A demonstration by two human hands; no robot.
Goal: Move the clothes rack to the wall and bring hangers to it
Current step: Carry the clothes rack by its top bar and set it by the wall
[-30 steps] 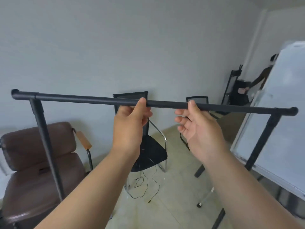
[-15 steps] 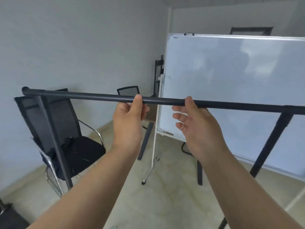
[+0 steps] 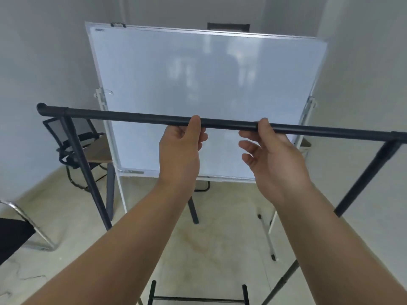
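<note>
Two bare forearms reach forward from the bottom of the view to a black metal clothes rack (image 3: 136, 116). Its round top bar is the long axis: it runs nearly level from left to right across the middle of the view, dipping slightly toward the right, with a capped end at far left and the right end passing out of frame.

The left hand (image 3: 179, 148) is wrapped around the bar near its middle, thumb on the near side over the top and fingers curled behind. The right hand (image 3: 272, 157) sits just to the right of it on the same bar. Its thumb presses against the bar, while its fingers are spread loosely below, apart from the bar; it is hard to tell whether any finger grips from behind.

A black upright leg drops from the bar well to the left of the left hand, and another slants down well to the right of the right hand. Below both wrists, at the bottom edge, black low crossbars show, probably the rack's base.

Beyond the hands stands a large white whiteboard on a pale metal stand (image 3: 198, 95), facing the viewer. To the left of the left hand, behind the rack's leg, is a black mesh office chair (image 3: 77, 139) against a pale grey wall (image 3: 33, 62). The floor (image 3: 209, 238) beneath is light beige tile.
</note>
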